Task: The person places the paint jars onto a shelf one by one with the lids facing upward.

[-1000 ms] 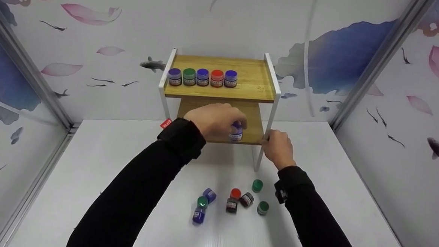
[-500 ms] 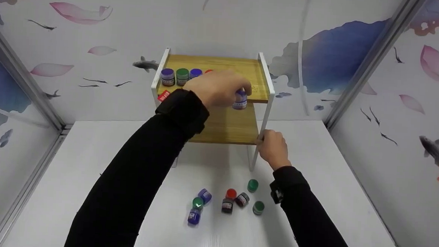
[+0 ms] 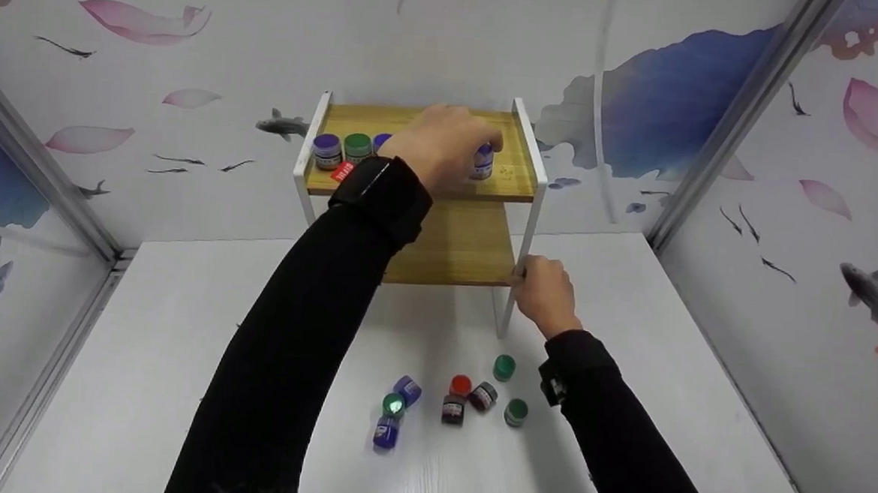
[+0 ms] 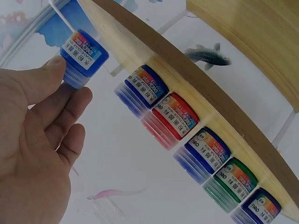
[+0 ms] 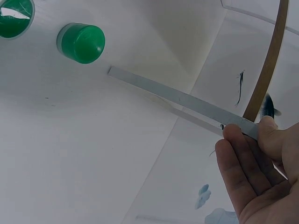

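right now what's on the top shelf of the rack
A row of paint jars stands along the top shelf, and the left hand holds one more there. That hand hides the middle jars from the head camera.

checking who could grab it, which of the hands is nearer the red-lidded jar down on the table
Right. The right hand grips the rack's white leg just above the red-lidded jar; the left hand is up at the top shelf, holding a blue jar.

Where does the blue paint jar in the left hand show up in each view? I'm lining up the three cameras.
Head: the blue paint jar sits at the right end of the top shelf, partly behind the left hand.
Left wrist: upper left, pinched at the thumb tip.
Right wrist: not in it.
Shared landmark: the rack's white front leg, held by the right hand.
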{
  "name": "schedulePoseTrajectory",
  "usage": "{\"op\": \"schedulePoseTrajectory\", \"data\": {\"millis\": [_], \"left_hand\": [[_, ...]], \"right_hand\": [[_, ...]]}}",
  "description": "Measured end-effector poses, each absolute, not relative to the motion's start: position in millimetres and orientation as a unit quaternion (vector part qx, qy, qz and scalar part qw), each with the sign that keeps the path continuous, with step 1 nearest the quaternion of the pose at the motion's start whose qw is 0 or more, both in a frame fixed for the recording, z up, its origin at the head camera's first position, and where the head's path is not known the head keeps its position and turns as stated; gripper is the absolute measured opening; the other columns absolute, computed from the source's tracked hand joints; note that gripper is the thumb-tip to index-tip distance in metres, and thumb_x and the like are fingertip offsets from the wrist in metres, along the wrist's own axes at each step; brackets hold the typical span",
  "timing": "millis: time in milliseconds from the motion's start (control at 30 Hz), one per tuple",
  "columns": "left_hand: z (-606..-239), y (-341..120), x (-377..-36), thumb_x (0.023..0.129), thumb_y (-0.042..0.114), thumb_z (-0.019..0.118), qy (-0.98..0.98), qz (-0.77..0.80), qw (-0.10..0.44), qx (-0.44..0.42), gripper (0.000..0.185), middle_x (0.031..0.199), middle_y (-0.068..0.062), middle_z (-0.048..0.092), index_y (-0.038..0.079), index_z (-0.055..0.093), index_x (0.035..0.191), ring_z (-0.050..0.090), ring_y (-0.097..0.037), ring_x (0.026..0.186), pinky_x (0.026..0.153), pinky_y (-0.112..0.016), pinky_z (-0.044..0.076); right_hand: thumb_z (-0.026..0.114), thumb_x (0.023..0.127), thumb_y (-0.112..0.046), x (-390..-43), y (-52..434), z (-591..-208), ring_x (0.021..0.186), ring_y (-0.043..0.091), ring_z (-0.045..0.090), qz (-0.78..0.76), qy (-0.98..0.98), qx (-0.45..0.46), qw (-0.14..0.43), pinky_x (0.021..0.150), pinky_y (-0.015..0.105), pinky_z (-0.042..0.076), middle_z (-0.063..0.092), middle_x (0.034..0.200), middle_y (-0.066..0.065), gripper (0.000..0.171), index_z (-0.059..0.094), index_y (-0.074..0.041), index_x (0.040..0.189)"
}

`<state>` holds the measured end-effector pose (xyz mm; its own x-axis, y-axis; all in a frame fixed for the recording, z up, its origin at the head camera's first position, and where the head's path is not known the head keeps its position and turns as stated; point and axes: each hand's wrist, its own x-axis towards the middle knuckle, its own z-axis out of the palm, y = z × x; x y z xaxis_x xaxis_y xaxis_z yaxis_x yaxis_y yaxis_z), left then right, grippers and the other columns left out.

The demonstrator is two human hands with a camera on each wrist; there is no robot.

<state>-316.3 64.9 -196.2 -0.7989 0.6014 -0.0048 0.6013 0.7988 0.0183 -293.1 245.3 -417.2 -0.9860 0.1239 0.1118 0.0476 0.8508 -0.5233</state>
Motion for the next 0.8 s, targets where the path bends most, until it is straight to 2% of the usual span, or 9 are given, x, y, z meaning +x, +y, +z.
{"op": "schedulePoseTrajectory", "data": {"millis": [133, 300, 400, 600, 800], "left_hand": [[-199.5, 66.0, -325.1, 0.093, 0.022, 0.067, 0.948, -0.010, -0.021, 0.318, 0.044, 0.132, -0.004, 0.062, 0.019, 0.056, 0.135, 0.054, -0.023, 0.124, 0.111, -0.036, 0.036], [-209.0, 70.8, -334.2, 0.096, 0.013, 0.059, 0.945, -0.017, -0.053, 0.321, 0.035, 0.127, -0.006, 0.065, 0.018, 0.060, 0.131, 0.057, -0.026, 0.119, 0.109, -0.039, 0.038], [-214.8, 72.5, -338.8, 0.095, 0.011, 0.059, 0.945, -0.023, -0.075, 0.316, 0.033, 0.124, -0.005, 0.066, 0.018, 0.062, 0.127, 0.058, -0.026, 0.117, 0.109, -0.039, 0.038], [-225.8, 74.5, -344.9, 0.096, 0.007, 0.054, 0.946, -0.039, -0.069, 0.313, 0.037, 0.128, -0.006, 0.065, 0.019, 0.061, 0.130, 0.057, -0.027, 0.119, 0.108, -0.040, 0.038], [-227.1, 75.9, -349.7, 0.096, 0.005, 0.054, 0.950, -0.038, -0.072, 0.303, 0.041, 0.130, -0.007, 0.064, 0.020, 0.060, 0.133, 0.056, -0.027, 0.122, 0.109, -0.040, 0.037]], "right_hand": [[0.062, 0.092, -0.007, -292.8, 243.6, -417.0, 0.086, 0.029, 0.071, 0.276, -0.957, -0.042, 0.072, 0.074, 0.041, 0.059, 0.072, 0.093, 0.018, 0.012, 0.070, 0.001, 0.095], [0.063, 0.092, -0.007, -290.6, 245.1, -417.9, 0.085, 0.029, 0.071, 0.274, -0.958, -0.044, 0.077, 0.073, 0.041, 0.059, 0.072, 0.092, 0.018, 0.011, 0.070, 0.002, 0.093], [0.061, 0.091, -0.005, -289.9, 245.0, -418.0, 0.084, 0.029, 0.071, 0.276, -0.957, -0.037, 0.082, 0.072, 0.041, 0.058, 0.072, 0.092, 0.018, 0.012, 0.070, 0.002, 0.094], [0.062, 0.091, -0.005, -288.9, 244.4, -419.6, 0.086, 0.028, 0.071, 0.276, -0.958, -0.048, 0.067, 0.075, 0.040, 0.059, 0.072, 0.094, 0.018, 0.015, 0.070, 0.003, 0.100], [0.063, 0.091, -0.007, -292.8, 245.3, -418.4, 0.087, 0.029, 0.071, 0.274, -0.958, -0.048, 0.067, 0.075, 0.040, 0.059, 0.072, 0.093, 0.018, 0.014, 0.069, 0.003, 0.099]]}}
